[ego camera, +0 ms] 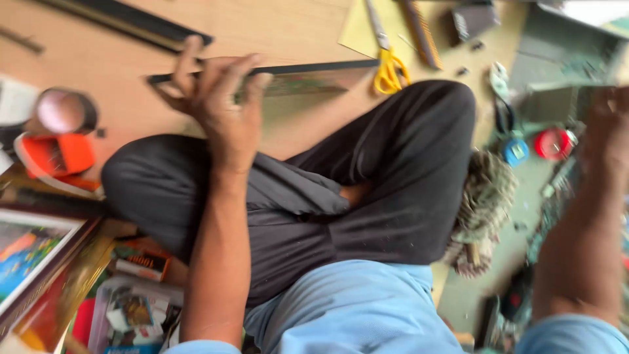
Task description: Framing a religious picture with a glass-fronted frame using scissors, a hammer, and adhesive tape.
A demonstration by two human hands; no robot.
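The pale blue shirt [354, 308] sits nearest; beyond the crossed legs, the left hand [219, 108] grips the dark frame strip [314, 67], lying crosswise; the right hand [606, 131] blurs, grip untellable.

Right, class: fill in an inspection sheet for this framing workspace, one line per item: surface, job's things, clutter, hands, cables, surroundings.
Surface: pale wooden board on the floor, partly bare.
Job's things: dark frame strip lying flat on the board, gripped at one end.
Clutter: yellow-handled scissors, tape roll, orange tape dispenser, framed picture, clear tub of small items.
Hands: left hand closed over the strip; right hand blurred, reaching toward green shelving, grip unclear.
Cables: nothing seen.
Surroundings: person sits cross-legged; tangled twine beside the knee; red lid.
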